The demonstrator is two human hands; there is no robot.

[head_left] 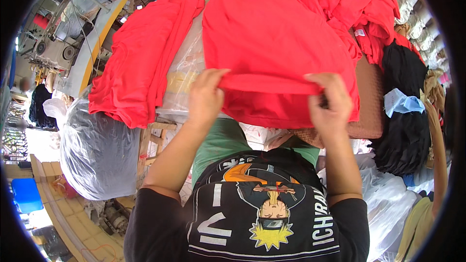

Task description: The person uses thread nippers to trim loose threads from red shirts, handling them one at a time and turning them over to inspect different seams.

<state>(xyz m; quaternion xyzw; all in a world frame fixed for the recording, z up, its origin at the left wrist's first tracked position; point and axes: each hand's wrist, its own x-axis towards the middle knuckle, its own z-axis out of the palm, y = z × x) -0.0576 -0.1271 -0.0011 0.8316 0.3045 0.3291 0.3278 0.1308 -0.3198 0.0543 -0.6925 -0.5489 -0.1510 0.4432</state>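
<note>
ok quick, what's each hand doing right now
Left hand: closed, gripping the near edge of the red garment.
Right hand: closed, gripping the same edge.

Black short-sleeved T-shirt (252,223) fills lower centre of frame; sleeves end above the elbows, forearms bare below. Chest print: cartoon figure with spiky yellow hair and an orange top (seen upside down from this view), ringed by white lettering and white stripe marks. Green trousers (221,143) show above the shirt hem, mid-frame. Left hand (206,98) and right hand (330,104) ungloved; no rings or watch visible.
</note>
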